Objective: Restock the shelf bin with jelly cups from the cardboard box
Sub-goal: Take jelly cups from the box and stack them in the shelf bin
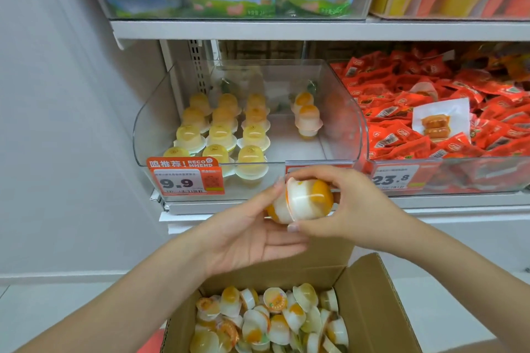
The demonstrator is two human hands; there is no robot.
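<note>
Nearest, at the bottom edge: open cardboard box [370, 304], cut off, full of loose jelly cups [275, 321]. Above it, two jelly cups joined rim to rim [301, 200], resting on relaxed left hand [243, 233], pinched by curled right hand [341, 203]. Behind: clear shelf bin [155, 123], yellow cups in rows, right half nearly bare. Price tag 9.9 [185, 180] hiding the front cups. Red snack packets [430, 112] beside; back of bin blurred.
</note>
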